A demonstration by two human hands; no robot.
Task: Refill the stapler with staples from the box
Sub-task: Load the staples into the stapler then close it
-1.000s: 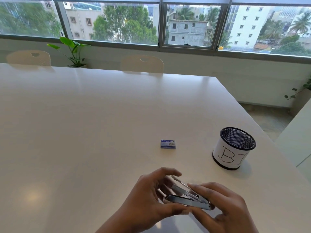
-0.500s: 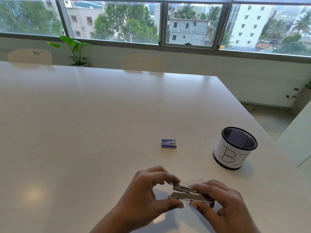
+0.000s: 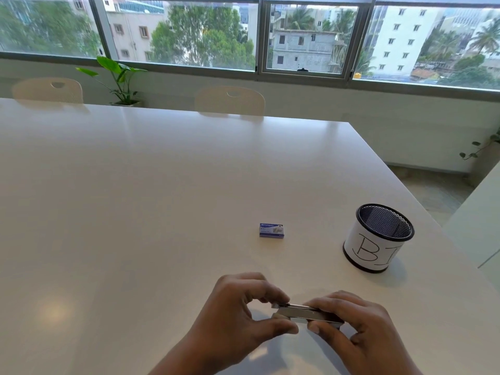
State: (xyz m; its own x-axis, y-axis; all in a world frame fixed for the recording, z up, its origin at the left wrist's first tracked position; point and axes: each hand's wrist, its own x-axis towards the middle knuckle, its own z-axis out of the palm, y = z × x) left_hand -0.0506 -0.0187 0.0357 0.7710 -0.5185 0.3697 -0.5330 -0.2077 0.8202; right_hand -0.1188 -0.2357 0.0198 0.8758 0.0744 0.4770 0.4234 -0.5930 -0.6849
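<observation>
As I look down through the head camera, I see both hands meeting on the small silver stapler (image 3: 308, 315), which lies roughly level between them, low over the white table (image 3: 135, 198). My left hand (image 3: 235, 316) pinches the stapler's left end, thumb underneath and curled fingers on top. My right hand (image 3: 361, 330) grips the right end, fingers curled over the top and thumb on the near side. The stapler's metal halves sit almost flat on each other, and I cannot tell whether it touches the table or hangs just above it. The blue box of staples (image 3: 272, 230) lies flat on the table beyond the left hand's fingertips, well apart from both hands; I cannot tell whether it is open. Beyond the right hand and a little to its outer side stands a black mesh cup (image 3: 378, 239), wrapped in white paper with hand-drawn letters.
</observation>
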